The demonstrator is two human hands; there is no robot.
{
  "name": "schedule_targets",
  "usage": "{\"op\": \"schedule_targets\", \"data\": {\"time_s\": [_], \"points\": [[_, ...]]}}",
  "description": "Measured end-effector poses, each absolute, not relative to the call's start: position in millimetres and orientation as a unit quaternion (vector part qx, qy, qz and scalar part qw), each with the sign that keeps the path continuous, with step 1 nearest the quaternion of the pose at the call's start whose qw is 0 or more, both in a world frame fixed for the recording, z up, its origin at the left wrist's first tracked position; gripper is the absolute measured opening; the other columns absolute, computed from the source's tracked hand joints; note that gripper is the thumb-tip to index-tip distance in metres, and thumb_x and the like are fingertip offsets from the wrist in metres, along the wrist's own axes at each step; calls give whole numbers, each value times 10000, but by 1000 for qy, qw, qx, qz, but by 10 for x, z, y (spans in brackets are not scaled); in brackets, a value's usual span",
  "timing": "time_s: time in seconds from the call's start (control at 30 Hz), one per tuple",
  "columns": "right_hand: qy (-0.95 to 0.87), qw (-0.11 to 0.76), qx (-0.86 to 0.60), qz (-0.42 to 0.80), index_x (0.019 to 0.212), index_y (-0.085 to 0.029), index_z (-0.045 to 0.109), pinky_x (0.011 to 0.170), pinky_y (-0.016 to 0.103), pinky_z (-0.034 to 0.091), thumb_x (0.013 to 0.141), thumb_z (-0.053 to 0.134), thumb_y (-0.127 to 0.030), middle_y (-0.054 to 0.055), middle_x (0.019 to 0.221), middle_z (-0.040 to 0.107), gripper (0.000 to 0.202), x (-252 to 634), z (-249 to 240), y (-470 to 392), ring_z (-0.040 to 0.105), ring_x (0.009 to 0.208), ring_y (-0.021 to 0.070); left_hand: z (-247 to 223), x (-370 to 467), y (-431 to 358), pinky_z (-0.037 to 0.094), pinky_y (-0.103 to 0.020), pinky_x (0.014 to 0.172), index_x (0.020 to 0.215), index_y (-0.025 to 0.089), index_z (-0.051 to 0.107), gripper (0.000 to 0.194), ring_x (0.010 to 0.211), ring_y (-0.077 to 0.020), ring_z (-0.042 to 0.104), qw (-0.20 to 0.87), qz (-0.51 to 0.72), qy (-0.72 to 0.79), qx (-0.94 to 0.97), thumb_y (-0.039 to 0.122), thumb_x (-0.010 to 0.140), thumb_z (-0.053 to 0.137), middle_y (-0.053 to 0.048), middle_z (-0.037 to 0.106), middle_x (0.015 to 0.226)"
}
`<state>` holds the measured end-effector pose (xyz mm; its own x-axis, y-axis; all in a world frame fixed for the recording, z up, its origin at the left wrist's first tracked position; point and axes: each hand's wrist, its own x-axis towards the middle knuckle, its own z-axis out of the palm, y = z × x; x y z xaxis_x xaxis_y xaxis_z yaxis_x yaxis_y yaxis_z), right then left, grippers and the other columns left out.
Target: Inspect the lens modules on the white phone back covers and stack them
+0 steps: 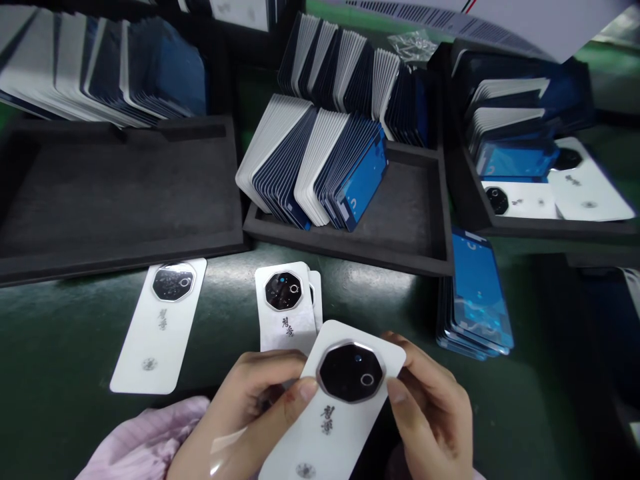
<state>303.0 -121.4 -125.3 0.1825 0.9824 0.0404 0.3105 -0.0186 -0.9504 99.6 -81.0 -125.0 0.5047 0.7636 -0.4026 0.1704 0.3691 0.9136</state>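
Note:
Between my two hands is a white phone back cover (345, 427) with a dark octagonal camera window and dark lettering below it. My left hand (260, 400) pinches its left edge with the thumb on the face, and a clear piece of tape or film lies near the base of that thumb. On the opposite edge my right hand (430, 407) grips the cover beside the camera window. Just beyond them, a similar white cover (275, 330) partly overlaps another one on the table. A further white cover (155, 333) lies face up to the left.
A black tray (120, 253) stands at left, with a fanned row of panels (100, 73) behind it. The middle tray (420, 261) holds fanned white and blue panels (310, 160). A stack of blue-filmed panels (477, 293) lies at right, below another loaded tray (550, 228).

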Motion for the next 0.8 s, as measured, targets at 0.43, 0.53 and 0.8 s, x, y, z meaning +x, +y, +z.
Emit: {"op": "schedule_targets", "data": {"time_s": [0.43, 0.53, 0.8], "points": [[-536, 460, -608, 362, 729, -234, 650, 520, 285, 419, 954, 580, -155, -3, 634, 537, 249, 3059, -1262, -1192, 522, 560, 165, -1194, 1039, -794, 410, -271, 533, 659, 206, 716, 417, 585, -175, 521, 685, 225, 454, 524, 379, 1023, 611, -18, 605, 629], [-542, 451, -614, 355, 727, -232, 650, 521, 290, 431, 946, 587, -151, 0, 631, 547, 242, 3083, -1266, -1195, 535, 558, 171, -1197, 1043, -797, 385, -274, 526, 644, 212, 691, 431, 583, -171, 492, 692, 224, 452, 516, 390, 1026, 601, -9, 558, 620], [-536, 448, -620, 357, 725, -236, 639, 535, 279, 420, 934, 609, -159, -10, 634, 530, 226, 3061, -1244, -1179, 521, 571, 162, -1217, 1032, -803, 391, -259, 503, 684, 204, 750, 405, 580, -169, 516, 682, 221, 462, 522, 376, 1025, 613, -19, 632, 637]]}}
